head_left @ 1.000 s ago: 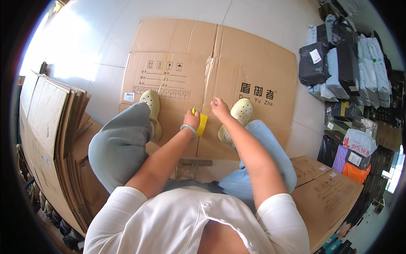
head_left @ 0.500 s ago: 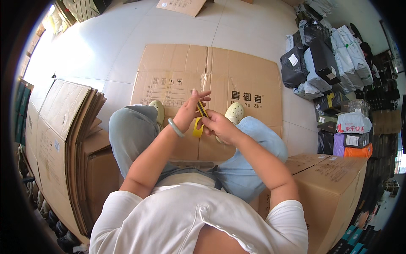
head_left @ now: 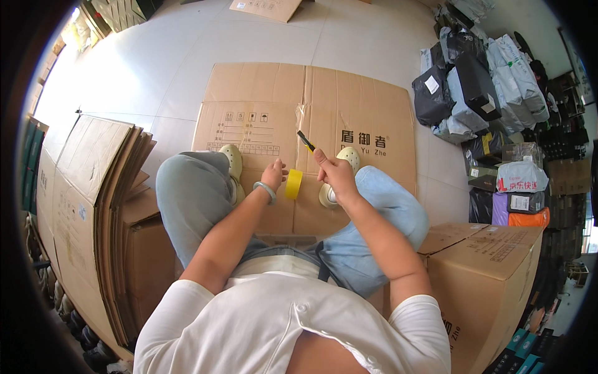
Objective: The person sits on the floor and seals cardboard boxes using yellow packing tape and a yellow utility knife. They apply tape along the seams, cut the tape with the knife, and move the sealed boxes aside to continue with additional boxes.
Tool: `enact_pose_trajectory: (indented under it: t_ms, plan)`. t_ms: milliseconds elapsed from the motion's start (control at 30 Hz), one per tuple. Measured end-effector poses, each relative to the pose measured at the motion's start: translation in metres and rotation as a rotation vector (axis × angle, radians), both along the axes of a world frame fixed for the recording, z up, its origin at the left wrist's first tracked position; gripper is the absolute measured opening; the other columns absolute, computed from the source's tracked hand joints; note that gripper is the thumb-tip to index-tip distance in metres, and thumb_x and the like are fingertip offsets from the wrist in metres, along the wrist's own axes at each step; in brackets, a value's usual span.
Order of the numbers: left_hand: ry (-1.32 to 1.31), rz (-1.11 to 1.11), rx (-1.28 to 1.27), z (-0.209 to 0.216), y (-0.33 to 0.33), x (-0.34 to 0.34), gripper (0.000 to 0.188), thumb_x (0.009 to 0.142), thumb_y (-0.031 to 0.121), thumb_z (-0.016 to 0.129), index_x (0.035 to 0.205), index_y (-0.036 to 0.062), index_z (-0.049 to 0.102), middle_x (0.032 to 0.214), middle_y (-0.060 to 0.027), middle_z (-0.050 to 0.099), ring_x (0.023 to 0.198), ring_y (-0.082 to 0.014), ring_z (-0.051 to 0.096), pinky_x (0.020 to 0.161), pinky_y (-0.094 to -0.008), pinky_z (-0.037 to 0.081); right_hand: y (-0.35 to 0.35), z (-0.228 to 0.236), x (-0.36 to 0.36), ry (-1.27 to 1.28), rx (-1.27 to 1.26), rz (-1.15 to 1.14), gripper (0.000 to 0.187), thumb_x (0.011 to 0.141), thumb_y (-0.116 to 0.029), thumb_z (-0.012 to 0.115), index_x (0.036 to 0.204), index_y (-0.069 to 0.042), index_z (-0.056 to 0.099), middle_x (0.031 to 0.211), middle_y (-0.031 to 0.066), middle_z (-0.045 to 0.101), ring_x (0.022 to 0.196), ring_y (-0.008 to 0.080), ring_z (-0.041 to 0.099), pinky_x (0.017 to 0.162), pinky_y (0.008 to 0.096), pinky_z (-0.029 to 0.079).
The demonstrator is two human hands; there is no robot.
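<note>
A box cutter (head_left: 306,141) with a black and yellow body is gripped in my right hand (head_left: 338,176), its dark end pointing up and to the left over the cardboard. My left hand (head_left: 272,175), with a pale bangle at the wrist, is beside a roll of yellow tape (head_left: 294,185). The fingers are loosely curled and slightly apart, and I see nothing in them. The tape roll is between my two hands, above the flat cardboard sheet (head_left: 367,118) or resting on it; I cannot tell which.
Flattened cartons (head_left: 81,206) stand stacked at the left. A big cardboard box (head_left: 479,274) is at my right side. Wrapped parcels (head_left: 467,93) are piled at the far right. My feet in pale clogs (head_left: 349,159) are on the cardboard sheet.
My hands have come apart: the left moved down and to the left, the right moved right with the box cutter. The tape roll shows more fully between them.
</note>
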State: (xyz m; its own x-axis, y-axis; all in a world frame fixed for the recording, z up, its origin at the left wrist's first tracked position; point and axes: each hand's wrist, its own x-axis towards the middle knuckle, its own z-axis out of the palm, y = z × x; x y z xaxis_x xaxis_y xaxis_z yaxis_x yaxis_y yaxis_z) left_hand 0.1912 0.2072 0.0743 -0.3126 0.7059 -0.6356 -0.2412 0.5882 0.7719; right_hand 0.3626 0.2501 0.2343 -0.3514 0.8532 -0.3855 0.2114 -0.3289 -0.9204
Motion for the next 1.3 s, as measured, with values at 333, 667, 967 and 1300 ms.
enact_pose_trajectory:
  t_ms: [333, 667, 967, 1300]
  plan:
    - [0.346, -0.326, -0.333, -0.127, 0.027, -0.005, 0.060, 0.089, 0.048, 0.049, 0.121, -0.0023, 0.054, 0.117, -0.0218, 0.060, 0.113, -0.0321, 0.055, 0.095, -0.0368, 0.042, 0.082, -0.113, 0.050, -0.346, -0.008, 0.235, 0.057, 0.087, -0.055, 0.055, 0.065, -0.003, 0.061, 0.054, 0.0043, 0.051, 0.052, 0.0124, 0.051, 0.052, 0.0293, 0.040]
    - [0.156, -0.251, -0.270, -0.160, 0.018, 0.039, 0.110, 0.076, 0.048, 0.073, 0.143, -0.0030, 0.003, 0.138, -0.0295, 0.036, 0.127, -0.0338, 0.041, 0.102, -0.0384, 0.037, 0.125, -0.268, 0.025, -0.960, 0.341, 0.736, 0.025, 0.091, -0.029, 0.052, 0.086, -0.005, 0.056, 0.090, 0.0136, 0.062, 0.082, 0.0346, 0.060, 0.070, 0.0460, 0.048]
    - [-0.043, -0.233, -0.361, -0.179, 0.024, 0.031, 0.115, 0.075, 0.041, 0.076, 0.144, 0.0014, -0.006, 0.125, -0.0296, 0.048, 0.104, -0.0310, 0.059, 0.086, -0.0359, 0.049, 0.118, -0.311, 0.031, -0.945, 0.492, 0.937, 0.020, 0.089, -0.026, 0.055, 0.084, -0.007, 0.057, 0.085, 0.0109, 0.062, 0.082, 0.0307, 0.061, 0.070, 0.0434, 0.047]
    - [-0.424, -0.263, -0.732, -0.177, 0.065, 0.004, 0.074, 0.076, 0.040, 0.067, 0.134, 0.0107, 0.031, 0.107, -0.0123, 0.057, 0.090, -0.0250, 0.062, 0.076, -0.0421, 0.053, 0.104, -0.330, 0.020, -0.947, 0.582, 0.953, 0.017, 0.088, -0.023, 0.056, 0.081, -0.007, 0.056, 0.080, 0.0107, 0.060, 0.077, 0.0297, 0.061, 0.066, 0.0419, 0.048]
